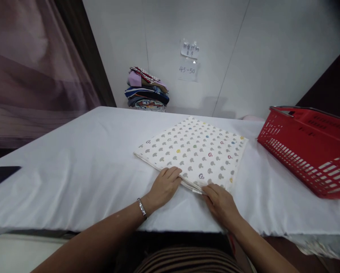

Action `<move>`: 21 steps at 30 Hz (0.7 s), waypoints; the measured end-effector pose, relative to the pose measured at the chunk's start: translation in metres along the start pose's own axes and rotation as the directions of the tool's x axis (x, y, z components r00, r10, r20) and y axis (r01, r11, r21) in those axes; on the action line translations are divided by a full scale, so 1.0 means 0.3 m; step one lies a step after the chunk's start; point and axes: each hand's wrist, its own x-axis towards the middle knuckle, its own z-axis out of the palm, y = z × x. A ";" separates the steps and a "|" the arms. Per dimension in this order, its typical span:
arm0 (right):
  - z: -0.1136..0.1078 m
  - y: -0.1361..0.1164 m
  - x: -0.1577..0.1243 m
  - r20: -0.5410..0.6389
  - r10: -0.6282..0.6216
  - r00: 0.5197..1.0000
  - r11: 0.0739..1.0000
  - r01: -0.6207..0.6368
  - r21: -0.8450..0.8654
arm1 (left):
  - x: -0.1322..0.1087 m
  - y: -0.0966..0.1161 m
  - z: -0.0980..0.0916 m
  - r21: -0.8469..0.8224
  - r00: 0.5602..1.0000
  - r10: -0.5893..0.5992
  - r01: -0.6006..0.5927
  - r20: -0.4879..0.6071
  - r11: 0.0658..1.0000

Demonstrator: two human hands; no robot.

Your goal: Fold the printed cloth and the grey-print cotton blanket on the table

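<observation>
A folded white cloth with grey and coloured mushroom-like prints lies flat, turned at an angle, its layers showing along the near edge. My left hand, with a silver bracelet at the wrist, grips that near edge, fingers curled over it. Further right, my right hand pinches the same edge close to the near corner, beside a small white tag. The thumbs are mostly hidden.
White fabric covers the table. A red basket stands at the right, a stack of folded cloths at the back by the wall. A dark flat object lies at the far left. Two paper signs hang on the wall.
</observation>
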 end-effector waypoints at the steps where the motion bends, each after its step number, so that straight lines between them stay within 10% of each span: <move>1: -0.001 0.001 -0.001 0.000 0.000 1.000 1.000 0.000 -0.009 | 0.002 -0.001 0.002 -0.001 1.000 0.014 -0.014 0.001 1.000; 21: 0.037 -0.110 0.124 0.230 -0.025 0.973 0.995 0.046 -0.084 | -0.009 -0.011 0.024 -0.122 0.988 0.039 -0.020 0.149 0.992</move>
